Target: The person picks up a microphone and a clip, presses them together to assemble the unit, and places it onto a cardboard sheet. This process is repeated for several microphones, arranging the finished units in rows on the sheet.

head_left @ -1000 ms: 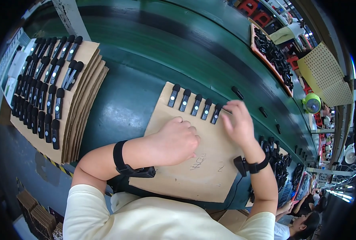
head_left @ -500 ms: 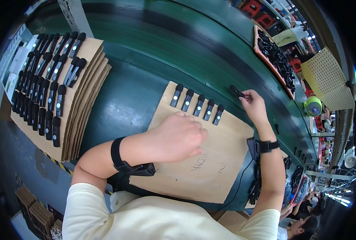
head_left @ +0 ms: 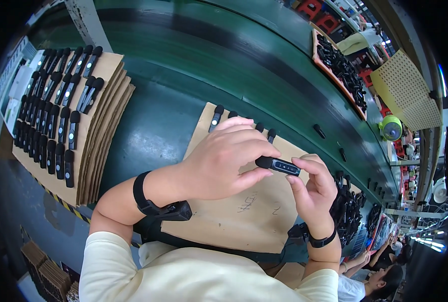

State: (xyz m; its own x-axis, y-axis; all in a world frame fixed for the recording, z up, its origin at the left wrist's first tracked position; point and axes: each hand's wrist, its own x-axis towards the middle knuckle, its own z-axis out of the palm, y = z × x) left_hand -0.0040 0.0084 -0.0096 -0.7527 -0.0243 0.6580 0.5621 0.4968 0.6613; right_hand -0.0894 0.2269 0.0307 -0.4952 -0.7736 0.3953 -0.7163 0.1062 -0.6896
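A small black clip-style microphone (head_left: 287,167) with a dark foam tip hangs above a brown cardboard sheet (head_left: 219,226). My right hand (head_left: 314,186) pinches the far end of its body between thumb and fingers. At the foam end, my left hand (head_left: 229,158) has its thumb and index finger closed about the tip. Several like microphones, among them one at the row's left end (head_left: 216,118), lie along the sheet's far edge, partly hidden behind my left hand. Black straps with small boxes sit on both wrists.
On the left, stacked cardboard sheets (head_left: 95,146) carry rows of black microphones (head_left: 69,168). A green conveyor belt (head_left: 193,45) runs behind, bearing loose microphones (head_left: 319,131). An orange-edged tray (head_left: 317,58) of black parts stands far right, a dark heap (head_left: 349,206) nearer. People sit lower right.
My right hand has come back from over the belt toward my left hand with the microphone. My left hand has lifted and opened from its curl to meet the foam tip.
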